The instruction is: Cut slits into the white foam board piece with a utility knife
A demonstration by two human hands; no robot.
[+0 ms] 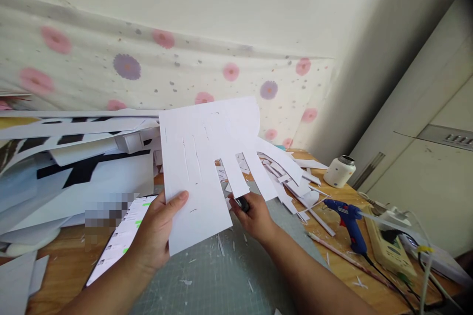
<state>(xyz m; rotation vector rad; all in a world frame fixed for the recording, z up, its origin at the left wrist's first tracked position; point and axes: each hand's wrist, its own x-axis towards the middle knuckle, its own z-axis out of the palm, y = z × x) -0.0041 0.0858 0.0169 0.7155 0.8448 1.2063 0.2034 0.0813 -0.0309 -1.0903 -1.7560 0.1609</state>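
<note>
- The left hand [157,234] pinches the lower left edge of the white cut sheet [207,157], held up at frame centre.
- The right hand [254,216], just below the sheet's cut strips, is closed around a small black tool [242,203].
- A green cutting mat [229,270] lies beneath both hands.

The white cut sheet [207,167] covers the fingers of the left hand [157,229]; only the thumb shows on its face. It also hides the far part of the cutting mat [221,275] and the tops of the paper strips behind it. The right hand [254,216] closes round a small dark tool [242,203], possibly a craft knife, its blade out of sight. A blurred patch masks the top of the phone [118,238]. The power strip [389,246] lettering is too small to read.
</note>
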